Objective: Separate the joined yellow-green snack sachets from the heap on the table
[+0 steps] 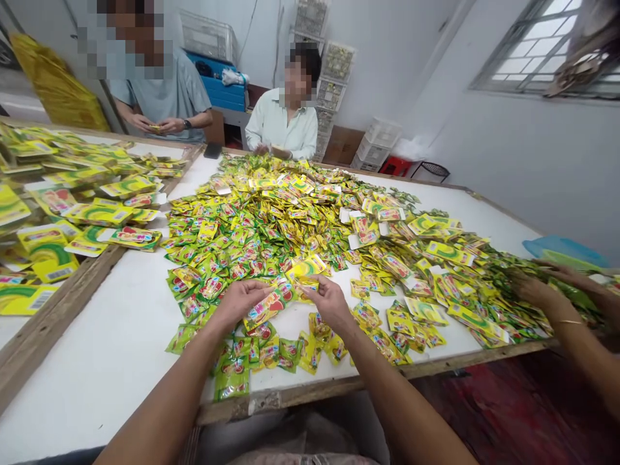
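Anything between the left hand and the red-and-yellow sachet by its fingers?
Nothing visible. The left hand already overlaps the red-and-yellow sachet, and no other packet lies between them.

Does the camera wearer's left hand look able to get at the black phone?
Probably not without leaning far over. The left hand is by the near edge, the black phone at the far side. Only a low heap of yellow-green sachets lies between, so distance is the trouble.

**Nothing legible for you here**
Your yellow-green sachets (271, 219) show tiny print; the barcodes (41, 299) on the yellow cards (29, 300) are too small to read.
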Motion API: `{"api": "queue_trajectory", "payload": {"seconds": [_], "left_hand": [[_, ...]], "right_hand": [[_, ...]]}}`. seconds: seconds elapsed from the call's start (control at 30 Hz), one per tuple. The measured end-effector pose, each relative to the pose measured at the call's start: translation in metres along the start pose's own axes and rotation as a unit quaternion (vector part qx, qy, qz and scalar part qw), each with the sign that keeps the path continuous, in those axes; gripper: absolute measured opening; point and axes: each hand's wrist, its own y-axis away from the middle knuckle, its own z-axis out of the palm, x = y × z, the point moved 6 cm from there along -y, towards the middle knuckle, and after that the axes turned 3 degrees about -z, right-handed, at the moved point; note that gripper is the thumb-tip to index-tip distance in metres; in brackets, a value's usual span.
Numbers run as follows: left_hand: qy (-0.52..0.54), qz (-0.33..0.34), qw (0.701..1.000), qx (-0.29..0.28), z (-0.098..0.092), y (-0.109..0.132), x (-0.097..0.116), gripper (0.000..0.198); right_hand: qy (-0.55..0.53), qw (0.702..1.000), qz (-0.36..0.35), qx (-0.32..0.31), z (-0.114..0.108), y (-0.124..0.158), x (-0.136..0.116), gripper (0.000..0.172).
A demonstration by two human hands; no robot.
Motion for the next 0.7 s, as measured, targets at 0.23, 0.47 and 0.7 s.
{"api": "queue_trajectory", "payload": {"seconds": [0.23,0.47,0.7], "left_hand": [[-0.015,0.008,1.000,-0.020,0.002,0.001,0.002,0.038],[-0.012,0.019,0.998,-0.051,0.003,0.002,0.001,0.039],[-0.047,0.007,0.995,-0.092,0.006,-0.001,-0.005,0.038]], "right_hand": [[-0.039,0.999,-0.007,0.007,-0.006,-0.011,-0.015,0.043],[0.159,0.978,0.000,-0.136,0.023,-0.008,-0.014,0.024],[0.190,0.954,-0.055,-0.227,0.027,-0.009,-0.024,0.016]]}}
